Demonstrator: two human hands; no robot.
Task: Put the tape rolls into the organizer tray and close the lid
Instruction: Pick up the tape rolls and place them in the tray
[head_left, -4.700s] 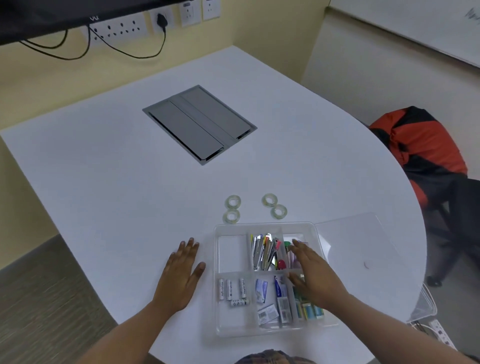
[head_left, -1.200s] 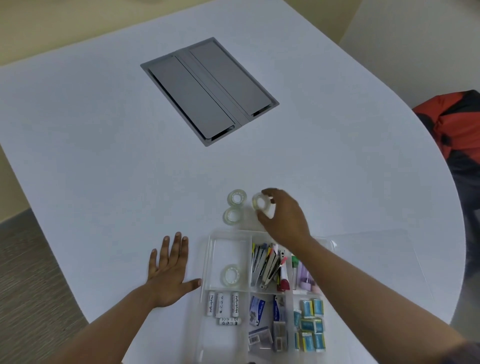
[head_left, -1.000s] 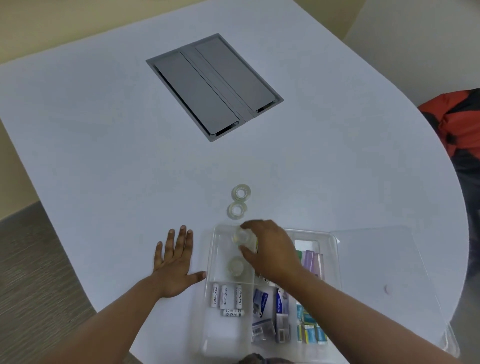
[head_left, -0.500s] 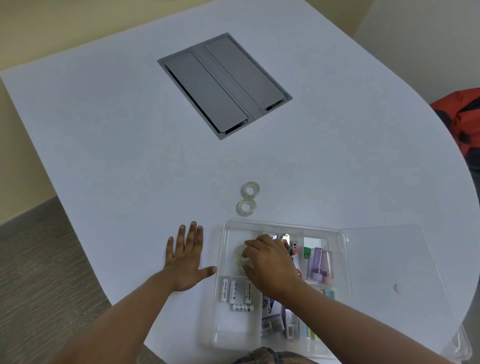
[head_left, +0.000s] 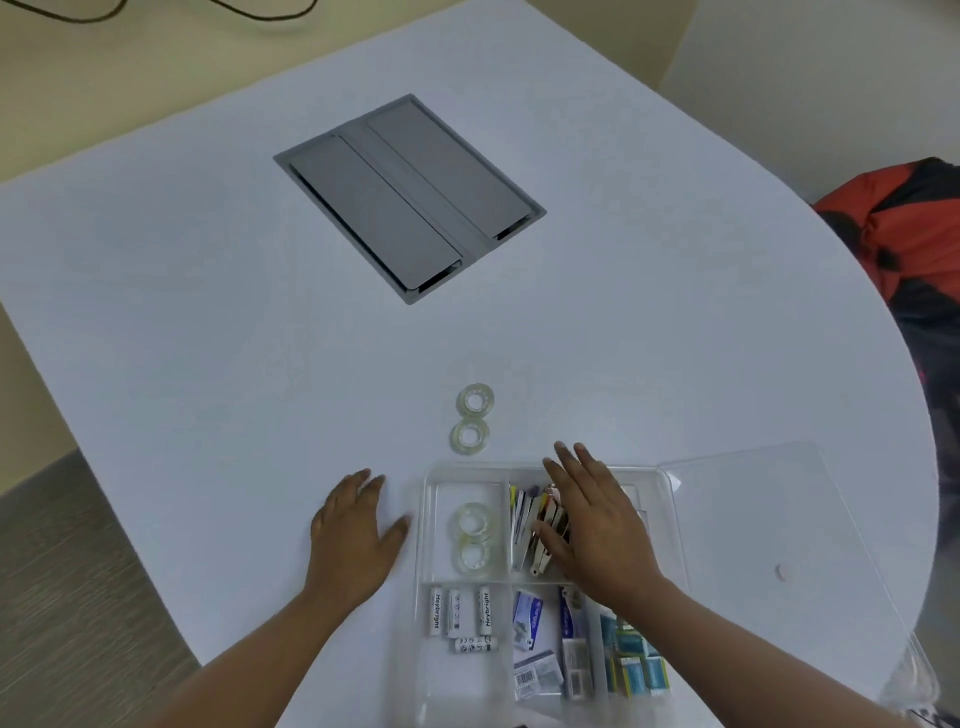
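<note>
While both hands (head_left: 597, 525) spread empty, batteries (head_left: 460, 613) read "Heybright" — two tape rolls (head_left: 474, 538) in tray (head_left: 423, 597)

- Tray (head_left: 423, 545): clear glossy plastic, lid (head_left: 779, 519) alike.
- Tape rolls (head_left: 470, 418): translucent, shiny.
- Table (head_left: 208, 312): smooth matt white.
- Hatch (head_left: 410, 195), 12 o'clock: matt grey metal.

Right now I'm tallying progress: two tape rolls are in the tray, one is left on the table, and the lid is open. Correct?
Not quite. The head view shows two rolls left on the table, not one. Two rolls are in the tray, and the lid is open.
</note>
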